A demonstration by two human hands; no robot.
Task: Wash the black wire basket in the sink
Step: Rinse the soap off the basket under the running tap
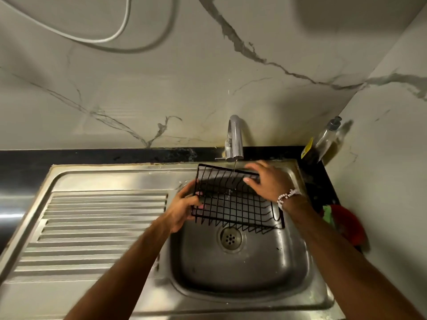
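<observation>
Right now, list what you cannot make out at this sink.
Head view:
- Left hand: fingertips partly screened by the black wire basket.
- Right hand: blurred; grip or mere touch on the rim unclear.
- Pump bottle: label blurred.
- Red and green things: in shadow, half hidden by the right forearm.

We have one view only, a wide-angle camera on the head, looking forward and steeply down from close above the sink (242, 269). The forearms (129, 262) reach in from the bottom edge, the tap (234, 137) sits mid-frame, and the wall (161, 77) fills the top half.
</observation>
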